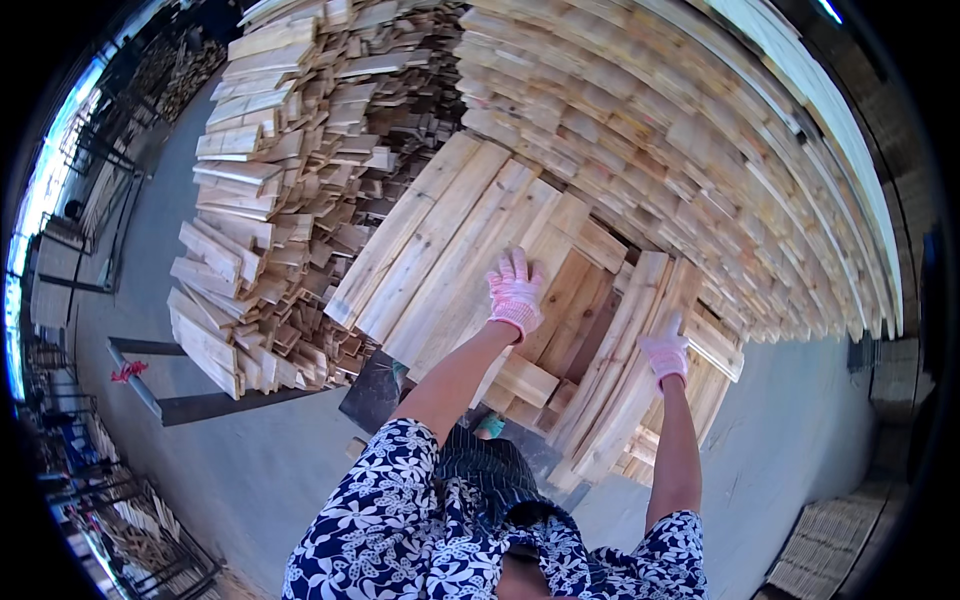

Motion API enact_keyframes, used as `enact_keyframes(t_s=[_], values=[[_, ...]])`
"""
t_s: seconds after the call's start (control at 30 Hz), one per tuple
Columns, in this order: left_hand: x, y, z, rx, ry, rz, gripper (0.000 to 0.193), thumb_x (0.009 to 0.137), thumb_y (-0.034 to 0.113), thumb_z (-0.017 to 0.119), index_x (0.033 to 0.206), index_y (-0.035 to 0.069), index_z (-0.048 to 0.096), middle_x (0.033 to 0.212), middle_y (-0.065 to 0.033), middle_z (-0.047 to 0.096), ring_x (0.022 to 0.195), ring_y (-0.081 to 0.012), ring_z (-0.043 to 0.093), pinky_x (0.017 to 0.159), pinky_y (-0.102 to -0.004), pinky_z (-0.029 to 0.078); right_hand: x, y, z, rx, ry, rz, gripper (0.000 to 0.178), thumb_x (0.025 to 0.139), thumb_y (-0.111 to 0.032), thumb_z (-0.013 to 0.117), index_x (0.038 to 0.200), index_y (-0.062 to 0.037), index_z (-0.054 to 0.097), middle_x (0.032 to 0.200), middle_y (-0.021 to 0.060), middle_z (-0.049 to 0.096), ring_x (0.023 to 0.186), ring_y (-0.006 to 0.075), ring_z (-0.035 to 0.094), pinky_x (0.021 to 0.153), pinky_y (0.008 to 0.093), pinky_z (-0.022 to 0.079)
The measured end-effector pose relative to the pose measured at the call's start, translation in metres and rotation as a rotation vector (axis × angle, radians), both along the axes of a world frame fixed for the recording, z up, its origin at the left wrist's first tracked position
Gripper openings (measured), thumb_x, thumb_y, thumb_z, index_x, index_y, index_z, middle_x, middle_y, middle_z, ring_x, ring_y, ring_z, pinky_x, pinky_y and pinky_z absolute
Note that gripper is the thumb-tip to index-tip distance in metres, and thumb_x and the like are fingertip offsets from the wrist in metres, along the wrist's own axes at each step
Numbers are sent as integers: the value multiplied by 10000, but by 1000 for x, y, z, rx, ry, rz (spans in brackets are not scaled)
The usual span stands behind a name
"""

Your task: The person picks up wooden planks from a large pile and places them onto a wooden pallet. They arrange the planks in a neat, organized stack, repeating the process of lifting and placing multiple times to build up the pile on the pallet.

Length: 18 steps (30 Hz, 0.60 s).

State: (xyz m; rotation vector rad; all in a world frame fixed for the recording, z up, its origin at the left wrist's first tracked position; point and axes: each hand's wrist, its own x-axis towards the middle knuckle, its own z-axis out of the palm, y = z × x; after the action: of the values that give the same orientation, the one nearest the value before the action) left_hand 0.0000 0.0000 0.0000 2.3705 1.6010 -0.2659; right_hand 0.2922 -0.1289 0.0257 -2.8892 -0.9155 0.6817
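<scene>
My left hand (515,300), in a pink-and-white glove, lies with spread fingers on a pale wooden plank (500,265). Several such planks lie side by side there, forming a slanted layer on top of a stack. My right hand (665,355), gloved the same way, rests at the right edge of another long plank (625,390), its fingers stretched out and slightly blurred. Between the hands a gap in the top layer shows darker boards (565,310) lower down. A short wood block (527,378) sits at the near side of this gap.
A tall heap of loose short boards (240,200) stands at the left on a dark metal frame (235,405). Behind the planks and to the right rises a high stack of layered boards (680,150). Grey floor (800,430) shows at the right; bundled slats (830,540) lie at lower right.
</scene>
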Motion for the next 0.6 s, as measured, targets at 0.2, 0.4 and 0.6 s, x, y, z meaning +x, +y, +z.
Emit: enact_keyframes(t_s=[0.2, 0.4, 0.6], values=[[-37, 37, 9, -186, -139, -101, 932, 783, 455, 755, 1569, 140, 366, 1648, -189, 291, 1511, -434, 277, 1136, -634, 304, -6, 5, 1, 49, -65, -24, 1129, 782, -329, 812, 1655, -253, 101, 1523, 462, 263, 1318, 553, 502, 1080, 514, 470], [-196, 131, 21, 151, -439, 262, 713, 880, 469, 651, 1470, 107, 480, 1496, -174, 491, 1418, -391, 419, 1109, -571, 391, -104, 19, 46, 132, -102, 123, 1119, 734, -250, 798, 1650, -240, 155, 1461, 397, 361, 1277, 550, 509, 1081, 524, 449], [-326, 144, -60, -296, -483, 509, 771, 1018, 643, 351, 1525, 64, 399, 1334, -274, 634, 1266, -424, 598, 1076, -476, 457, -172, 108, -53, 266, 131, -9, 961, 864, -459, 719, 1646, -295, 184, 1490, 404, 337, 1284, 549, 509, 1051, 545, 467]])
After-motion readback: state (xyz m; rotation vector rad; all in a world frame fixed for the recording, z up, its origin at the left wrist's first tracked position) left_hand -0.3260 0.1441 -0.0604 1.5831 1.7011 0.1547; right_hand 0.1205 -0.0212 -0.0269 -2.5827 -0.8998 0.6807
